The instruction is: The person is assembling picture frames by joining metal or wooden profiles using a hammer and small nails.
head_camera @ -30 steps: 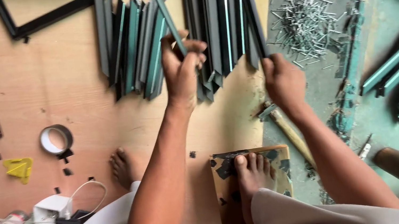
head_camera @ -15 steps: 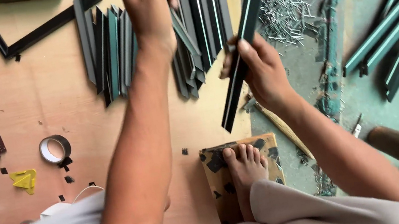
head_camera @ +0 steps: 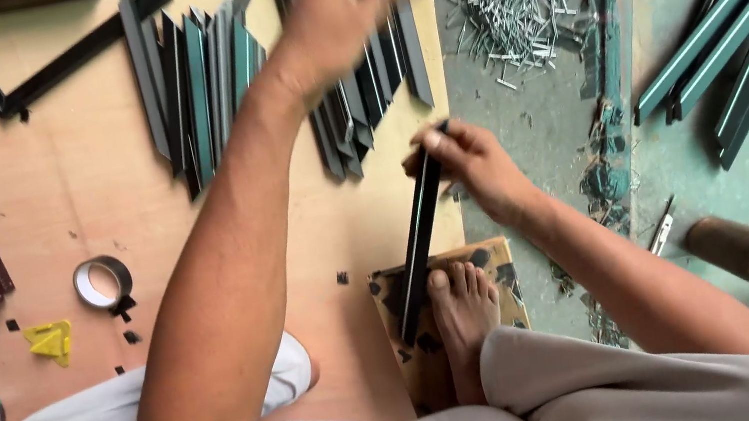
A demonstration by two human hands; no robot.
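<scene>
Here, the right hand (head_camera: 472, 158) pinches a dark frame strip (head_camera: 419, 233) upright on a wooden block (head_camera: 494, 256) beside a bare foot (head_camera: 466, 322); the blurred left hand (head_camera: 341, 8) reaches the strip pile (head_camera: 203, 92), grip unclear. A slip could jab the toes.

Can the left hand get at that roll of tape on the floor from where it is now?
Probably yes. The left hand is up at the dark strips; the tape roll lies on open floor beside that arm.
</scene>
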